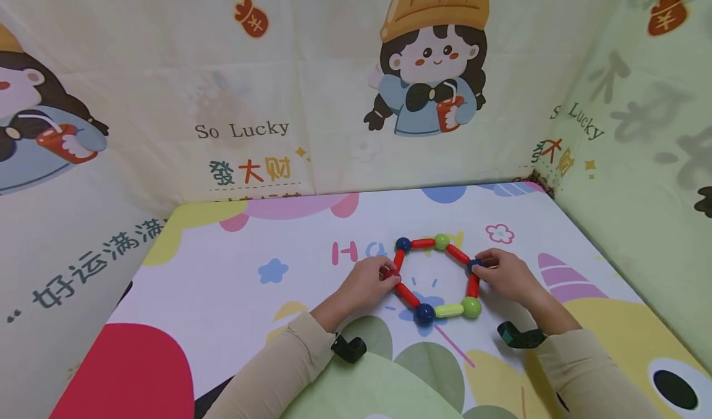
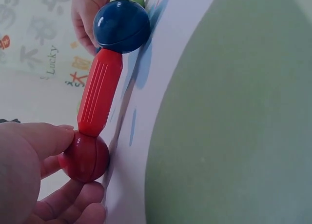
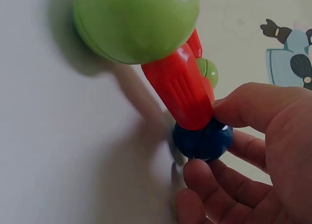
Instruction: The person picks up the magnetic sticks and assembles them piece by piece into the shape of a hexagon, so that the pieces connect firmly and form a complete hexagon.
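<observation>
A six-sided ring of balls and rods, apparently a magnetic building toy, lies between my hands in the head view. My left hand (image 1: 364, 281) pinches the red ball (image 2: 85, 157) at the ring's left corner between thumb and fingers. At the right corner, my right hand (image 1: 510, 277) grips a dark blue ball (image 3: 202, 140). Red rods (image 1: 408, 295) form most sides, while a light green rod (image 1: 449, 311) makes the near side. That rod joins another blue ball (image 1: 424, 314) to a green ball (image 1: 471, 308). Whether the ring touches the table all round, I cannot tell.
The table (image 1: 222, 295) has a printed cover with coloured shapes and letters. Cartoon-printed cloth (image 1: 334, 97) hangs behind it and along the sides. A black wrist device (image 1: 349, 348) sits at the left sleeve, and another device (image 1: 520, 336) at the right.
</observation>
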